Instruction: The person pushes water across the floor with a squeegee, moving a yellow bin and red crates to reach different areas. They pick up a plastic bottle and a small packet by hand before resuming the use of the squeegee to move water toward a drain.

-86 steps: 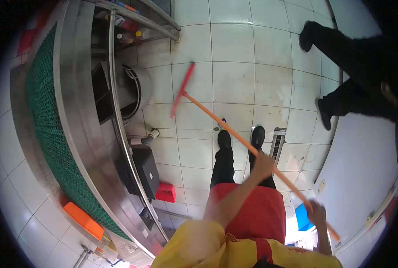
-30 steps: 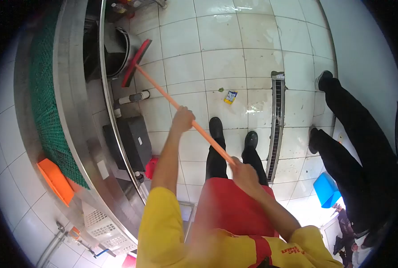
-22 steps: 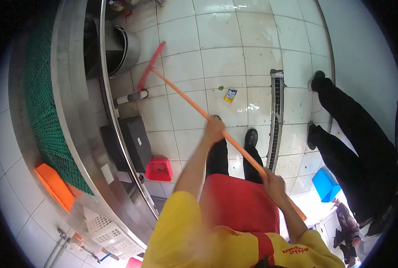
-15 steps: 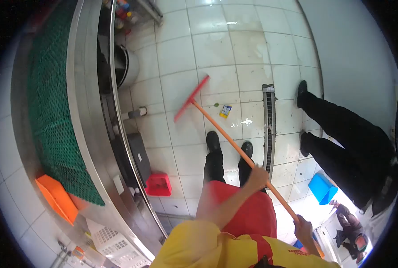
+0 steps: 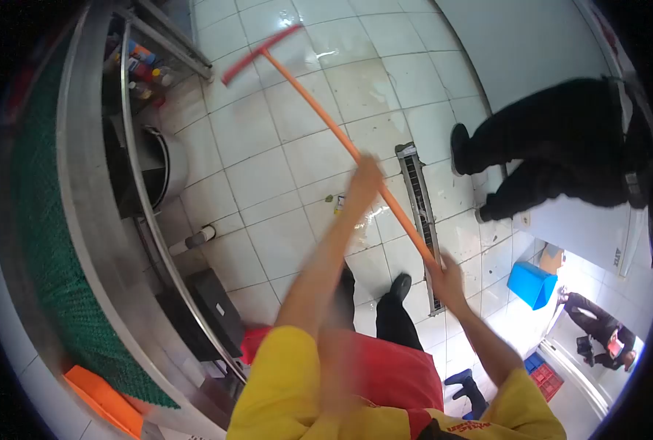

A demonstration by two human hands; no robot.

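A floor squeegee (image 5: 315,108) with an orange handle and red head reaches out over the white tiles, its head at the far left. My left hand (image 5: 368,176) is wrapped round the handle about midway. Lower down, near the handle's end, my right hand (image 5: 446,281) grips it too. Partly behind my left forearm lies a small yellow-and-blue packet (image 5: 339,203), with a green scrap (image 5: 329,198) beside it. A narrow floor drain (image 5: 419,216) with a grate runs under the handle between my hands.
To the left stands a steel counter (image 5: 92,220) with a green mesh mat; a metal pot (image 5: 174,169) and a black box (image 5: 216,308) sit below. On the right are a person in black trousers (image 5: 554,132) and a blue bin (image 5: 533,284). Other people appear at lower right.
The squeegee head has moved away from me, past the packet toward the far left. Both hands have gone forward with the handle. The person at right has shifted their legs.
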